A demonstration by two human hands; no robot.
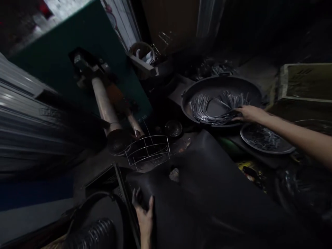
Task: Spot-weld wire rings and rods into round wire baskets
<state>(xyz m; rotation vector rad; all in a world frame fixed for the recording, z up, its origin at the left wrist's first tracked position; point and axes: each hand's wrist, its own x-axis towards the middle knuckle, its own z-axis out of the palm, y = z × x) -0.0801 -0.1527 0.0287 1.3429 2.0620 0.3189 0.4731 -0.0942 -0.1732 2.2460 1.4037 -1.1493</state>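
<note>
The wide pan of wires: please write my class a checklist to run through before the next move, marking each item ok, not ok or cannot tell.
1. Right hand at the wires: ok, its fingers are at their right end.
2. Grip on the wires: cannot tell, too dim.
3. Wires inside the pan: ok, they lie curved within its rim.
4. Left hand free: ok, fingers spread, nothing seen in it.
5. Metal rack fixed in place below the green machine: cannot tell.
6. Lighting: not ok, the view is dark.
</note>
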